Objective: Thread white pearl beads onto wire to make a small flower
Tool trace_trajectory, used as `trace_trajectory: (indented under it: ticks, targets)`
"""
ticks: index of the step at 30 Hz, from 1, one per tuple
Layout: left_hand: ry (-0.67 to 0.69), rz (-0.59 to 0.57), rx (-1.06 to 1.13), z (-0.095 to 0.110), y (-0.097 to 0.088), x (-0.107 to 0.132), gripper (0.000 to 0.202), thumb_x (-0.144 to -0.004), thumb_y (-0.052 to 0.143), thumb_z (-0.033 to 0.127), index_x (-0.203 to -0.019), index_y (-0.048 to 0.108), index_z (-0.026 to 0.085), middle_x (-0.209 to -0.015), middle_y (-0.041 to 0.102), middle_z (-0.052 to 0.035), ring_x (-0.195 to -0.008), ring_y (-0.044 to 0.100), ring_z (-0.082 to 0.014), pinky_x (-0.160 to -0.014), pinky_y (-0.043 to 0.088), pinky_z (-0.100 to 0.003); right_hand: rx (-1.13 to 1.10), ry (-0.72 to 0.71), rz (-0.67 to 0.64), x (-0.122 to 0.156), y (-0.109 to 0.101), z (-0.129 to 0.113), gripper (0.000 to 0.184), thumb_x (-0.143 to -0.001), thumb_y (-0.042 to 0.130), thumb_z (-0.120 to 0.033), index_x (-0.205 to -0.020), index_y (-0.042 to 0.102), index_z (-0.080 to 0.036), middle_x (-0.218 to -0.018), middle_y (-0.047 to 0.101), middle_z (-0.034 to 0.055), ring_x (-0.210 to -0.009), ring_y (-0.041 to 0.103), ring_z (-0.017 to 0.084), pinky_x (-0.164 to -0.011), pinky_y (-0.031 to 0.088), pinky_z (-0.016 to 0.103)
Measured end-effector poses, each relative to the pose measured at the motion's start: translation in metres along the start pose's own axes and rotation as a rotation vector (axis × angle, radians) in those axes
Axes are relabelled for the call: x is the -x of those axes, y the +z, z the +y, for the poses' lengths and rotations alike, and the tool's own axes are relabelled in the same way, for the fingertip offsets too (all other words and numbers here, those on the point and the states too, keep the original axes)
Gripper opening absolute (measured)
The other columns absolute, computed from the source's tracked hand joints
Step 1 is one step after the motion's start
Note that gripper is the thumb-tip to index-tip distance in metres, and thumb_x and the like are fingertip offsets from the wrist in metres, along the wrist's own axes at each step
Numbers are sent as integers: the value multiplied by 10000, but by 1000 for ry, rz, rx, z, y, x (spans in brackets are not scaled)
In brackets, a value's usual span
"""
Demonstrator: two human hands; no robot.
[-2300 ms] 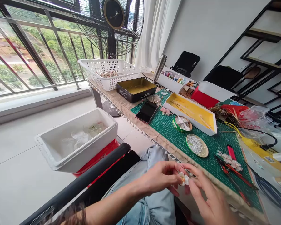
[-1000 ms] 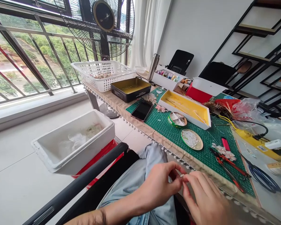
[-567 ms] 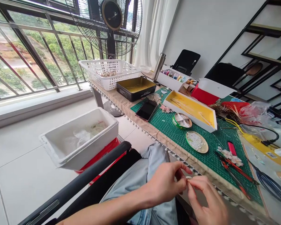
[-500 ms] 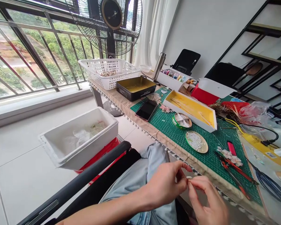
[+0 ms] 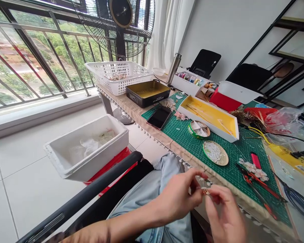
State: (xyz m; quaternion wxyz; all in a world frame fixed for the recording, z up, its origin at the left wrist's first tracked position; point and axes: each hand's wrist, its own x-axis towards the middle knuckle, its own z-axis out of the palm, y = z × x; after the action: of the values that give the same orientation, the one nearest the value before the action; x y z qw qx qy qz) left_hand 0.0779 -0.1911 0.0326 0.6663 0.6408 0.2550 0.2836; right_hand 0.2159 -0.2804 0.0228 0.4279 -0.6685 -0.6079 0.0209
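My left hand comes in from the lower left, thumb and finger pinched on a small gold-coloured beaded piece. On the other side of that piece, my right hand has its fingertips against it. Its exact kind is too small to make out, and fingers cover part of it. Both hands are held above my lap, by the table's fringed edge. Closest on the table are a round dish of white beads, a divided green-rimmed tin of beads, and pliers with red handles beside pale flower pieces.
A green cutting mat bears a phone and a yellow-lined white box. Behind are a black tin and a white basket. A white foam bin and the chair armrest are at my left.
My fingers have shifted slightly around the small beaded piece, and more of it shows now. The view has turned a little, so the table's things appear slightly farther right.
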Motion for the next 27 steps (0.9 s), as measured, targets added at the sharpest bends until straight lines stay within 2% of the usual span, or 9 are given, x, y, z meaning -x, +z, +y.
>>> trace_trajectory:
  ticks: [3,5,8,11,14,17,20,23,27]
  targets:
    - [-103,-61,285,-5,-6,-7,360,-807,605,226,-1164,558,226,-759,545,46,-564,567,-93,-512,504,-202,-146,197,24,-7,-3,2,194,-959,465,-333,-1032,598,-211,-1017,623,72,-875,620,181,-747,523,245]
    - [-133,-76,388,-8,-9,-12,388,-783,660,254,-1154,553,217,-741,542,46,-584,558,-97,-499,528,-207,-108,218,-25,-14,-7,2,207,-965,456,-349,-956,618,-219,-924,648,50,-796,631,169,-704,523,227]
    - [-166,-39,427,-8,-12,-19,381,-763,679,237,-1120,552,195,-698,528,55,-592,520,-89,-499,550,-210,70,-28,-87,-25,-9,5,109,-936,535,-306,-965,611,-233,-872,666,23,-750,646,158,-680,517,223]
    - [-161,9,345,-6,-12,-25,341,-788,609,189,-1124,553,189,-684,526,60,-572,524,-83,-495,544,-199,214,-364,-90,-36,-3,12,137,-931,559,-220,-1061,596,-197,-958,663,56,-869,656,169,-814,501,254]
    - [-151,24,290,-5,-13,-31,326,-809,553,171,-1134,558,209,-747,550,51,-590,567,-88,-516,547,-205,313,-467,-131,-46,6,23,144,-954,520,-188,-1076,592,-165,-992,645,86,-931,643,179,-863,470,278]
    - [-119,68,206,-5,-16,-37,282,-851,526,208,-1129,574,220,-784,577,38,-623,582,-96,-556,558,-224,334,-474,-129,-59,14,28,133,-962,500,-199,-1049,596,-170,-1008,633,86,-930,637,170,-838,470,262]
    - [-60,157,76,-1,-23,-46,293,-850,514,183,-1131,588,219,-767,595,36,-635,585,-102,-590,555,-228,201,-406,-143,-75,21,25,118,-962,488,-198,-1026,587,-190,-1036,631,73,-972,630,144,-843,484,214]
    - [-96,162,197,2,-33,-60,290,-826,540,186,-1113,574,204,-749,576,43,-591,584,-104,-533,552,-229,45,-307,-158,-95,27,18,121,-974,463,-205,-1011,579,-205,-983,648,45,-935,639,106,-813,496,149]
    - [-156,185,350,1,-47,-81,278,-792,580,204,-1068,565,184,-724,547,49,-577,565,-104,-498,554,-233,44,-298,-145,-119,36,17,142,-980,453,-221,-960,594,-214,-901,660,22,-832,654,87,-749,505,115]
